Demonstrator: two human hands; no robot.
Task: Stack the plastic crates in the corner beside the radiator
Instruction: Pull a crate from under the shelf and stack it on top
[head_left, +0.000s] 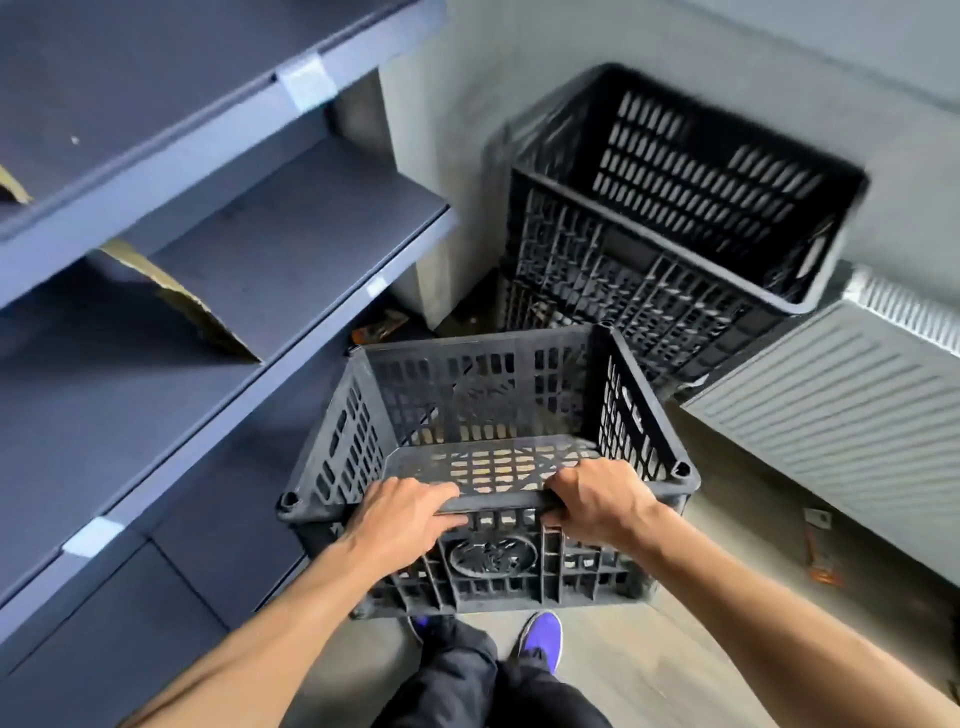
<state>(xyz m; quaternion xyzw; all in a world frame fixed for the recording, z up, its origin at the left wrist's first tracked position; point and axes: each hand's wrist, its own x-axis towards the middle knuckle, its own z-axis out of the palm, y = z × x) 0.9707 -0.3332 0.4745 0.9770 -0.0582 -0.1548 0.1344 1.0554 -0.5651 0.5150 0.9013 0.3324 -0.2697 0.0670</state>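
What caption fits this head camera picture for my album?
Left hand and right hand grip a black crate, facing the stacked crates beside the radiator.

Corner crate stack (649, 270) blurred; radiator (841, 415) cut by right edge; left shoe (418, 622) mostly hidden.

Soft even light; far crate (649, 260) + shelves (291, 234) blurred; fisheye bend @ edges.

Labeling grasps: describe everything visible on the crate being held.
The carried crate is black and looks like moulded plastic, with slotted lattice walls and floor, a thick rim with socket holes at the near corners, and a round emblem on its near wall. It is empty, upright and held up in front of the person. The left hand and right hand grip its near rim.
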